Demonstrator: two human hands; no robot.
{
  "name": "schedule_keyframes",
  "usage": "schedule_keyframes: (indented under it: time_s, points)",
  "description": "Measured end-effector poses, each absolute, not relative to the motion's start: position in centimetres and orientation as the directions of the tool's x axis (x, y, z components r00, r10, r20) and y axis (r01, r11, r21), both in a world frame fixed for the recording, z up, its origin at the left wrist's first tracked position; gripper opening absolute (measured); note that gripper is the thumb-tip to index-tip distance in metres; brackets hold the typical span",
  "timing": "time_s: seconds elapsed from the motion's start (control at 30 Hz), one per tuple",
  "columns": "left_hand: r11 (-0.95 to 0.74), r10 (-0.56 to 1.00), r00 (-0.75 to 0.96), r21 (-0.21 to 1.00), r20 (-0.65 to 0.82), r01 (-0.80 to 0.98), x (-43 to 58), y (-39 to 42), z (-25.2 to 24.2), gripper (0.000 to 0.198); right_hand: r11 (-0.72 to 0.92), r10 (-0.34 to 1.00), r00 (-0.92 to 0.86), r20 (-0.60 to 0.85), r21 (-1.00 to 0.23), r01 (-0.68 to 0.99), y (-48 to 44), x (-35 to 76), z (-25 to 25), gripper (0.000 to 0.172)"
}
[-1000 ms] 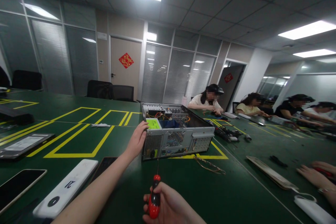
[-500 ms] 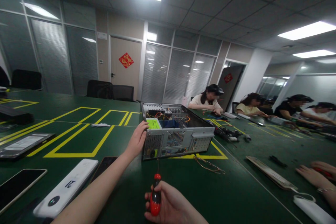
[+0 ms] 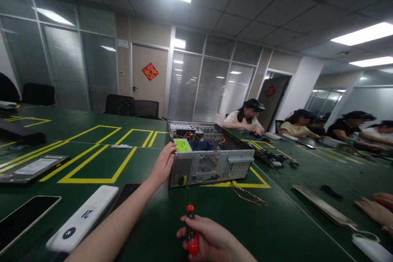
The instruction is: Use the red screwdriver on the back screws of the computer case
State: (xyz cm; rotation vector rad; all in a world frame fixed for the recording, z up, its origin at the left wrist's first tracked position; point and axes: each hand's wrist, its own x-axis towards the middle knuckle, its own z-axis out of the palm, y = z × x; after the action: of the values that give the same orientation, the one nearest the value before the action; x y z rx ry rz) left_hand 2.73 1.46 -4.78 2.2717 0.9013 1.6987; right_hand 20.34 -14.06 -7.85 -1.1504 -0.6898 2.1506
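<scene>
An opened desktop computer case (image 3: 221, 157) lies on the green table with its grey rear panel facing me. Inside it I see colored wires and a power supply with a bright green label (image 3: 182, 145). My left hand (image 3: 164, 161) grips the case's near left corner, fingers over the top edge beside the label. Lower down, my right hand (image 3: 205, 235) is wrapped around the red and black handle of a screwdriver (image 3: 192, 229). Its thin shaft points up at the bottom edge of the rear panel. Whether the tip touches the case cannot be made out.
To my left lie a white device marked 21 (image 3: 84, 217), a phone (image 3: 29, 223) and a hard drive (image 3: 35, 168). Thin cables (image 3: 247, 194) lie right of the case. A co-worker's hands (image 3: 374, 211) are at the far right; several people sit beyond.
The whole view has shifted slightly, so things appear a little further right. The screwdriver handle has swung slightly right with my right hand. My left hand stays on the case corner.
</scene>
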Motion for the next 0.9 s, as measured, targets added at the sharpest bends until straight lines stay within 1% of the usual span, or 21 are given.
schedule_keyframes:
  time_s: [0.1, 0.23, 0.27, 0.33, 0.43, 0.5, 0.57, 0.63, 0.8, 0.9]
  points:
    - [-0.802, 0.553, 0.168, 0.466, 0.816, 0.373, 2.8, 1.5, -4.9, 0.029, -0.621, 0.743, -0.321, -0.587, -0.784, -0.005, -13.8, 22.6, -7.8, 0.04]
    - [-0.794, 0.564, 0.165, 0.476, 0.809, 0.377, 2.8, 1.4, -4.8, 0.029, -0.594, 0.75, -0.316, -0.582, -0.802, 0.067, -13.4, 24.9, -8.0, 0.046]
    - [-0.794, 0.565, 0.165, 0.478, 0.809, 0.376, 2.8, 1.3, -4.8, 0.029, -0.59, 0.748, -0.344, -0.568, -0.806, 0.048, -13.3, 25.2, -8.1, 0.046]
    - [-0.794, 0.566, 0.166, 0.479, 0.808, 0.374, 2.7, 1.3, -4.8, 0.029, -0.612, 0.725, -0.441, -0.53, -0.789, -0.058, -13.3, 25.5, -8.5, 0.042]
    - [-0.792, 0.571, 0.167, 0.485, 0.804, 0.371, 2.6, 1.3, -4.8, 0.028, -0.662, 0.673, -0.593, -0.442, -0.718, -0.216, -13.5, 25.5, -8.8, 0.037]
    - [-0.793, 0.571, 0.17, 0.486, 0.803, 0.368, 2.5, 1.4, -4.9, 0.028, -0.66, 0.668, -0.634, -0.39, -0.705, -0.261, -13.7, 25.5, -8.8, 0.035]
    - [-0.795, 0.57, 0.177, 0.484, 0.802, 0.366, 2.5, 1.5, -4.9, 0.028, -0.622, 0.693, -0.63, -0.351, -0.733, -0.276, -13.9, 25.6, -8.4, 0.036]
    - [-0.794, 0.571, 0.177, 0.484, 0.802, 0.367, 2.5, 1.5, -4.9, 0.028, -0.589, 0.709, -0.621, -0.333, -0.765, -0.262, -14.2, 25.7, -7.9, 0.044]
    - [-0.794, 0.569, 0.175, 0.482, 0.804, 0.37, 2.5, 1.4, -4.8, 0.029, -0.607, 0.648, -0.679, -0.344, -0.772, -0.187, -14.7, 26.1, -6.8, 0.083]
    - [-0.795, 0.569, 0.178, 0.482, 0.803, 0.368, 2.5, 1.2, -4.7, 0.03, -0.603, 0.661, -0.65, -0.374, -0.781, -0.164, -14.7, 26.5, -6.9, 0.103]
